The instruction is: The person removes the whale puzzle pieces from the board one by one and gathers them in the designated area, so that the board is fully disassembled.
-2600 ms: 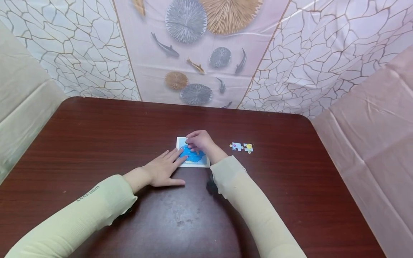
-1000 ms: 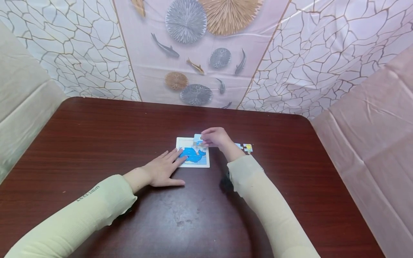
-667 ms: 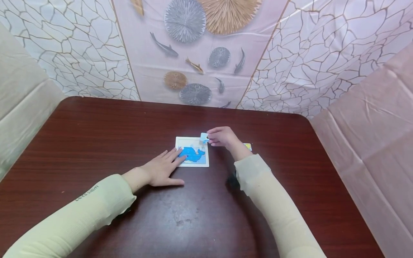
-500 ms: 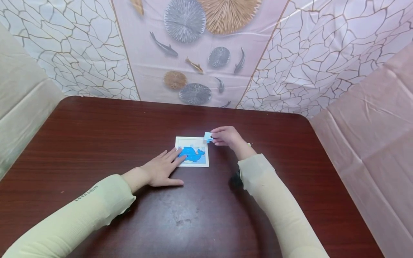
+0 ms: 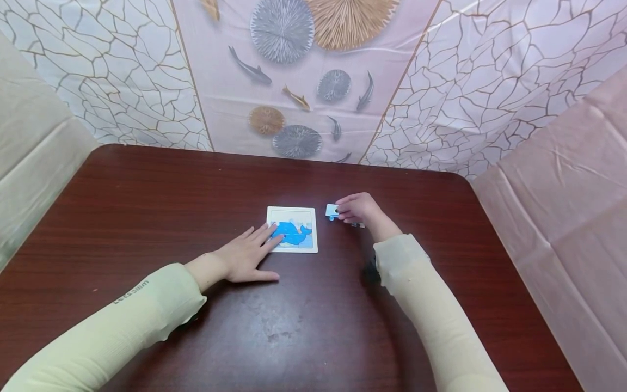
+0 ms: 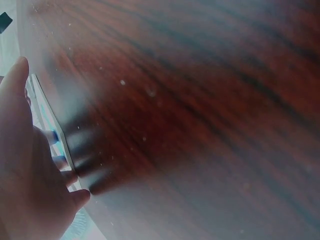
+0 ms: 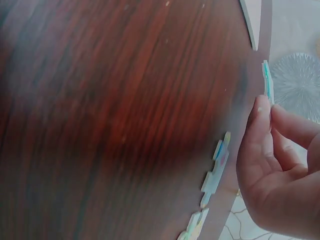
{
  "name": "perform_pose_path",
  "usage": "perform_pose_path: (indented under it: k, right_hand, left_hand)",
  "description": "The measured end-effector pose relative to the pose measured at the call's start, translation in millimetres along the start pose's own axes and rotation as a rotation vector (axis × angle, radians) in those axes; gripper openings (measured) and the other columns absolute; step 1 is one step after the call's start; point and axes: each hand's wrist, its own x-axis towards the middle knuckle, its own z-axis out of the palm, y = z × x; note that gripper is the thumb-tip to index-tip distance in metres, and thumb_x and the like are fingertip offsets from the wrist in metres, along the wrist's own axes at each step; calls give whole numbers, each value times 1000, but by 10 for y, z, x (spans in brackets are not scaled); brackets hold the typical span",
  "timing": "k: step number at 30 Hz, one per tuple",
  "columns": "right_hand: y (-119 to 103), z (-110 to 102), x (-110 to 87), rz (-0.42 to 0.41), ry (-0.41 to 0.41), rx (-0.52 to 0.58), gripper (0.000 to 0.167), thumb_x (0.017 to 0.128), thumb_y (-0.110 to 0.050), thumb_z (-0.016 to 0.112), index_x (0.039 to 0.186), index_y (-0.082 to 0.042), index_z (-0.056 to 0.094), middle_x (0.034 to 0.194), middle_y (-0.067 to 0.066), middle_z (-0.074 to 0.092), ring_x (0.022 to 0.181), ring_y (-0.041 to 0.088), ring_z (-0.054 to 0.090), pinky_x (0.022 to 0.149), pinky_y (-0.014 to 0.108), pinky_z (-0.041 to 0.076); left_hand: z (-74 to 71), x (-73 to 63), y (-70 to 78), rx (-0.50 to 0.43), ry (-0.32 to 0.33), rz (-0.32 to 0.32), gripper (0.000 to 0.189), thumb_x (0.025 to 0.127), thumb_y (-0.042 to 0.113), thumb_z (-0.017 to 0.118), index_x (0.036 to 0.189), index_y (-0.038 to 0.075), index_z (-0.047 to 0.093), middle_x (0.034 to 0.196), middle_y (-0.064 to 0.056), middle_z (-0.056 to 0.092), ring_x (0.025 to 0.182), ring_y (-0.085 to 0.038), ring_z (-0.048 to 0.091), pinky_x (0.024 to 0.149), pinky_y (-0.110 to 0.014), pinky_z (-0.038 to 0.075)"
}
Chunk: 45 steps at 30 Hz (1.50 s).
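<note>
A white-framed puzzle board (image 5: 293, 209) with a blue whale picture lies on the table. My left hand (image 5: 250, 256) rests flat with spread fingers, its fingertips on the board's left side. To the right of the board, my right hand (image 5: 361, 209) pinches a light-blue puzzle piece (image 5: 332, 211) between thumb and fingers. In the right wrist view that puzzle piece (image 7: 267, 82) is seen edge-on, held above the tabletop. Two more puzzle pieces lie beneath and near the right hand; the nearer puzzle piece (image 7: 216, 170) shows in the right wrist view, while the head view mostly hides them.
The dark red-brown wooden table (image 5: 196, 190) has rounded far corners. A patterned cloth (image 5: 303, 109) with fish and round motifs hangs behind it, with plain cloth (image 5: 563, 190) at the sides.
My right hand has lifted the puzzle piece off the board's upper part and carried it rightward, beyond the frame's edge. The left hand has stayed in place on the board.
</note>
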Motion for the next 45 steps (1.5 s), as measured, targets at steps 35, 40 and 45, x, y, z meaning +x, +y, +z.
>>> perform_pose_path:
  k: [35,40,45]
  right_hand:
    - [138,-134,-43,-51,30,-94,29,109,-5,65,129,14,73,73,-4,64,65,6,56,61,18,47]
    - [97,-60,-53,-52,-9,-58,31,110,-10,66,131,12,72,80,-1,69,70,6,60,63,18,50]
    - [38,31,-70,-56,-41,-76,34,111,-15,67,135,9,73,97,7,77,79,9,66,69,18,55]
  left_hand:
    - [-17,66,15,82,48,26,85,108,53,66,167,-5,47,177,-34,37,166,-54,36,137,-69,30]
    - [-10,65,11,106,82,36,83,107,54,67,164,-4,50,175,-33,41,165,-56,36,136,-68,31]
    - [12,73,16,99,107,64,84,107,51,69,164,-6,48,174,-34,40,165,-58,35,137,-67,30]
